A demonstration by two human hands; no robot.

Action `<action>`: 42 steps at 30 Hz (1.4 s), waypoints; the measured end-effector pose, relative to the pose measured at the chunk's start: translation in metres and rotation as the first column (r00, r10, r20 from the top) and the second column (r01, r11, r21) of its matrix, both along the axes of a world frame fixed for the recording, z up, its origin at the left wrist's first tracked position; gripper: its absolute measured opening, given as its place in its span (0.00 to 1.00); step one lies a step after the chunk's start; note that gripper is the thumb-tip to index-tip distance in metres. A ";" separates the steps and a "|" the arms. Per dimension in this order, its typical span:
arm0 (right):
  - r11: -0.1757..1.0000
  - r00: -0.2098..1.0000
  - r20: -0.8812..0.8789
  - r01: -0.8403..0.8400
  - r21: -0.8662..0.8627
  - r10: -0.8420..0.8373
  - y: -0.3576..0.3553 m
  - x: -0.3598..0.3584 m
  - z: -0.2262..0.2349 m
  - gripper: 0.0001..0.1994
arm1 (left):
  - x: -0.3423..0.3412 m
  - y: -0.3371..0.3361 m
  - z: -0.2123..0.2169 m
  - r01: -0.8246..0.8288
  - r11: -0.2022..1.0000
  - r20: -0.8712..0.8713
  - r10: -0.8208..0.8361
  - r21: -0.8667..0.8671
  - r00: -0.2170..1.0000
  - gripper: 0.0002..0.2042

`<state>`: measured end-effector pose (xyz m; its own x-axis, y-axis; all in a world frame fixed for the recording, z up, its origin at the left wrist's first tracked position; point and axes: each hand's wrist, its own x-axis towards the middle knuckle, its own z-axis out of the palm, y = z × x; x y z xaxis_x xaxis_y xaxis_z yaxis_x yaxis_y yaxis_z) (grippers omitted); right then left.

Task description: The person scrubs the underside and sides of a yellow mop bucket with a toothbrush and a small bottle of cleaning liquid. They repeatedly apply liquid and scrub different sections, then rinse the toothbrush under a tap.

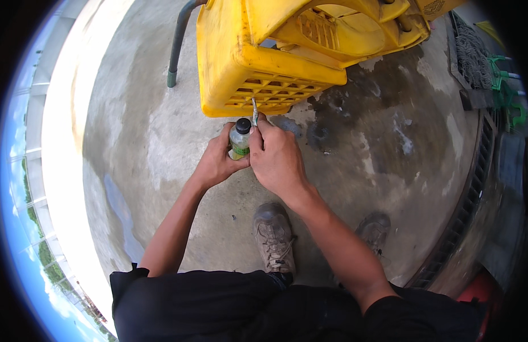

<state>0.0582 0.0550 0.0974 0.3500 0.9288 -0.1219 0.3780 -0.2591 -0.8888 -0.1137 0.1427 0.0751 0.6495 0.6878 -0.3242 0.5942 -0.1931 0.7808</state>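
Note:
My left hand [219,161] is wrapped around a small clear bottle [239,145] with a black cap and a green label, held upright. Close against it, my right hand [279,157] pinches a thin whitish stick [255,112], whose exact kind I cannot make out. The stick points up, away from me, and its upper end overlaps the lower edge of a yellow plastic mop wringer [224,62]. Whether the two touch, I cannot tell. The wringer has a slatted grid on the side facing me.
A grey tube [178,45] with a green end stands left of the wringer. Wet dark patches cover the concrete floor [355,131]. On the right run a drain grate [469,199], a grey mop head [472,51] and green plastic items [506,91]. My shoes [272,236] are below my hands.

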 end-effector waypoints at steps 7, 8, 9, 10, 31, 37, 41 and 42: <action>0.965 0.972 0.211 -0.044 -0.259 0.101 -0.002 0.003 0.017 0.22 | -0.005 0.000 -0.006 0.012 1.000 0.027 -0.013 0.014 1.000 0.36; 0.989 0.997 0.083 0.011 -0.146 0.001 0.001 -0.001 0.012 0.22 | -0.003 0.000 -0.004 0.017 1.000 0.004 -0.017 0.007 1.000 0.36; 0.996 0.995 -0.056 0.083 -0.039 -0.085 0.002 -0.002 0.007 0.21 | 0.000 -0.001 -0.001 0.022 1.000 -0.019 -0.022 -0.001 1.000 0.36; 0.996 0.997 -0.026 0.065 -0.053 -0.067 0.000 0.005 0.001 0.22 | 0.002 -0.001 0.001 0.027 1.000 -0.041 -0.027 -0.008 0.999 0.36; 0.994 0.990 -0.124 -0.061 0.087 0.071 -0.056 0.121 -0.057 0.19 | 0.043 -0.011 0.004 0.157 0.987 -0.180 -0.157 -0.011 0.971 0.39; 0.997 0.994 -0.087 -0.072 0.000 0.071 -0.051 0.124 -0.030 0.19 | 0.067 -0.010 0.010 0.036 0.993 0.058 -0.030 -0.114 0.998 0.37; 0.998 0.997 -0.058 -0.057 -0.006 0.056 -0.059 0.146 -0.025 0.18 | 0.077 -0.016 0.026 -0.043 0.923 0.028 0.058 -0.381 0.998 0.36; 0.998 0.997 -0.052 -0.061 -0.019 0.060 -0.061 0.152 -0.021 0.18 | 0.079 -0.017 0.032 -0.077 0.881 0.017 0.096 -0.467 0.995 0.35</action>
<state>0.2102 -0.0063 0.0760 0.2861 0.9451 -0.1578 0.3477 -0.2559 -0.9020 -0.0342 0.1258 0.1067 0.6127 0.5180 -0.5969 0.5598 0.2487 0.7904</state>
